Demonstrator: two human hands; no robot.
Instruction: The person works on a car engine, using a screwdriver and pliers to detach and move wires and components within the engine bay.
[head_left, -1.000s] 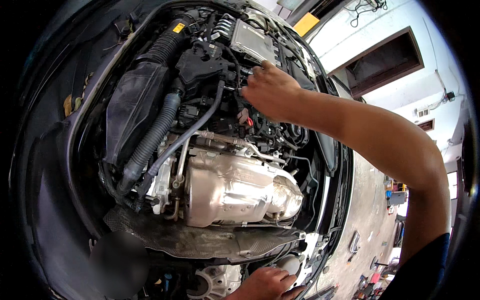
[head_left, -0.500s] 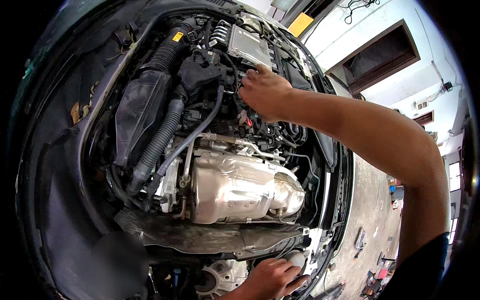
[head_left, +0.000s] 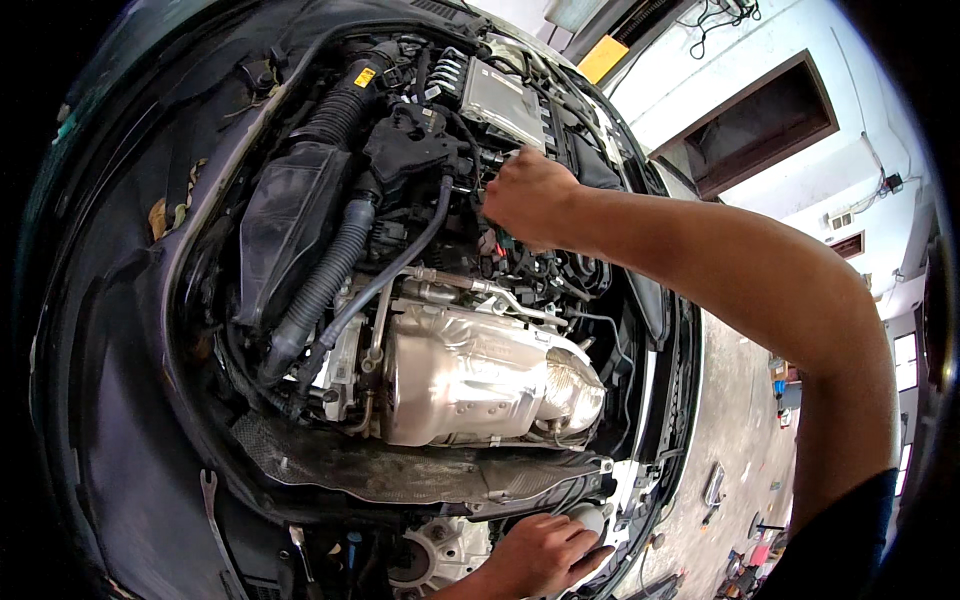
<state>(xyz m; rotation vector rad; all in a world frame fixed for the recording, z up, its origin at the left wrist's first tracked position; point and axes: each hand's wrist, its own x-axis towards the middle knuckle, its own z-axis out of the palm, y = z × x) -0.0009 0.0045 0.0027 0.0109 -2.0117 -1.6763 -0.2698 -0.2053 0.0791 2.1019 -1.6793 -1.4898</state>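
My right hand (head_left: 528, 200) reaches over the middle of the car engine, next to the silver control box (head_left: 503, 103). Its fingers are curled together, and what they grip, if anything, is hidden. A short metallic piece (head_left: 490, 157) shows just beside those fingers. Lower down, my left hand (head_left: 540, 556) rests palm down near the front of the engine bay, beside a grey rounded part (head_left: 588, 517). Its fingers are loosely bent and apart, with nothing seen in them. Between the hands lies a large shiny metal exhaust canister (head_left: 462, 375).
An open-ended wrench (head_left: 213, 510) and a socket tool (head_left: 300, 550) lie at the lower left. A ribbed black hose (head_left: 322, 285) and an air duct (head_left: 290, 225) run along the left. A dark heat shield (head_left: 390, 473) spans below the canister. Several items are scattered on the floor (head_left: 735, 400).
My right hand has shifted slightly, and the metallic piece beside its fingers shows more. A dark blurred patch at the lower left is gone; the wrench now shows there. My left hand stays put.
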